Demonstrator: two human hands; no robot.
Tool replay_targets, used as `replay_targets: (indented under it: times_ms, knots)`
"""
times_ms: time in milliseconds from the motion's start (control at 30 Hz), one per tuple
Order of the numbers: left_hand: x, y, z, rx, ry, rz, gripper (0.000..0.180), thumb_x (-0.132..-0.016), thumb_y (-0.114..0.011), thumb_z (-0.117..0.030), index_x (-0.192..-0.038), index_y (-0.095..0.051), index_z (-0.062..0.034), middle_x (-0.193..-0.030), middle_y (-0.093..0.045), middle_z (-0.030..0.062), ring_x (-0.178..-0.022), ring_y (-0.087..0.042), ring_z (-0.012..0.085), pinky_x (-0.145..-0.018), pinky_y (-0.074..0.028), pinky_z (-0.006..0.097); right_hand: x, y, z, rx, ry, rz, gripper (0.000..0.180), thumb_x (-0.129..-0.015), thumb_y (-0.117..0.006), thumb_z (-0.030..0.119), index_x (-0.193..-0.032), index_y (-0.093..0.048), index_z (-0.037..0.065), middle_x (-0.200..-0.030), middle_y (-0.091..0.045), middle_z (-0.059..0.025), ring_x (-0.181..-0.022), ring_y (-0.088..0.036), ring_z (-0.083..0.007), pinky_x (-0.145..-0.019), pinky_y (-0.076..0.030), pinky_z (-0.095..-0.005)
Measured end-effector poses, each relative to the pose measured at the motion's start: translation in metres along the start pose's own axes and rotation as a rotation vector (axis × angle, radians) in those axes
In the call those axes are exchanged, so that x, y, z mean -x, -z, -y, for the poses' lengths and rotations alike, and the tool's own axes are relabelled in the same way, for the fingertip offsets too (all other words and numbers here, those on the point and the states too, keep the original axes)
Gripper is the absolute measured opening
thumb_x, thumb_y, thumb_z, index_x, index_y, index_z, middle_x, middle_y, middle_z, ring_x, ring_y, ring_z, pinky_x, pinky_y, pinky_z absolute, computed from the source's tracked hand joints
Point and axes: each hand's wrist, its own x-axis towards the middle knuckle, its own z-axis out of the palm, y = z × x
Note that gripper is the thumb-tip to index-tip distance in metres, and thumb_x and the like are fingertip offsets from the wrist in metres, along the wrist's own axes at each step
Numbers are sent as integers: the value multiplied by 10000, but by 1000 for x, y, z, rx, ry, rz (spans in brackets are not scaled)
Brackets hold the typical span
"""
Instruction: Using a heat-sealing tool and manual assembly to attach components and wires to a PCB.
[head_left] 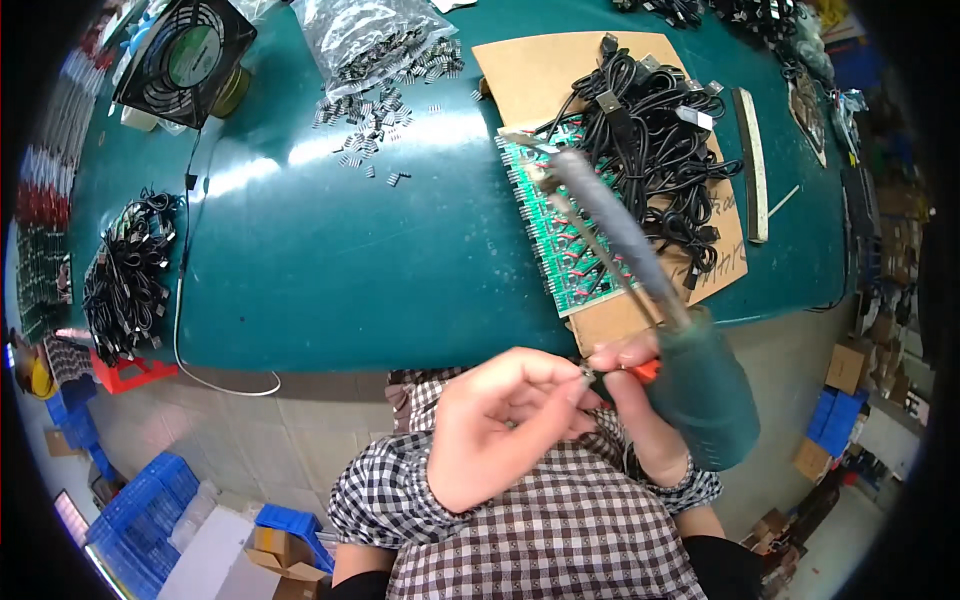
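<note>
My left hand (497,425) is closed in a pinch, thumb against forefinger, on a small part with a metallic end (588,371); its exact kind is too small to make out. Close beside it, my right hand (645,415) is closed around a soldering iron (708,395) with a dark green handle and an orange-red piece near the fingers. The iron's grey barrel points up and away over the bench, blurred, with a thin rod alongside. Beneath the barrel lies a panel of green circuit boards (548,235) with short red and black wires.
A cardboard sheet (520,75) carries a pile of black USB cables (640,130). Loose small connectors (375,120) spill from a clear bag (370,35). A black fan (190,60) stands back left, above another cable bundle (130,270). A pale bar (752,165) lies right.
</note>
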Motion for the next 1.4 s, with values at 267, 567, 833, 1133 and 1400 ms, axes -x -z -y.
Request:
replay_targets:
  times_ms: [267, 567, 833, 1133, 1400]
  knots:
    - [-35, 18, 5, -137, -96, -174, 122, -867, -531, -63, -911, -522, 51, -767, -606, 116, -625, -603, 125, -562, -511, 220, 34, 12, -4, -540, -108, -315, 350, -758, -566, 116, -1072, -447, 19, -879, -481, -80, -785, -517, -200, -759, -441, -390]
    - [-44, 20, 6, -166, -37, -156, 123, -861, -538, -67, -902, -531, 49, -758, -608, 114, -625, -607, 133, -560, -517, 228, 66, 22, -16, -651, -186, -277, 380, -773, -618, 239, -1029, -440, 20, -873, -515, -93, -841, -538, -224, -766, -460, -380]
    - [-49, 23, 3, -131, 43, -120, 106, -856, -535, -47, -889, -539, 53, -762, -621, 125, -614, -616, 147, -543, -521, 236, 89, 24, -18, -716, -348, -242, 521, -796, -595, 319, -1153, -394, -4, -966, -511, -126, -927, -577, -287, -763, -528, -416]
    - [-49, 25, 7, -114, 19, -117, 101, -860, -526, -43, -891, -531, 52, -768, -622, 125, -621, -618, 147, -548, -523, 237, 97, 32, -18, -686, -533, -140, 552, -760, -631, 440, -1043, -473, -7, -1056, -526, -176, -977, -549, -268, -854, -466, -400]
    - [-49, 25, 8, -121, 1, -112, 107, -861, -527, -46, -895, -531, 55, -766, -620, 126, -620, -616, 145, -546, -521, 234, 100, 28, -15, -692, -553, -133, 516, -762, -634, 413, -1015, -478, -9, -994, -529, -158, -979, -527, -247, -842, -468, -414]
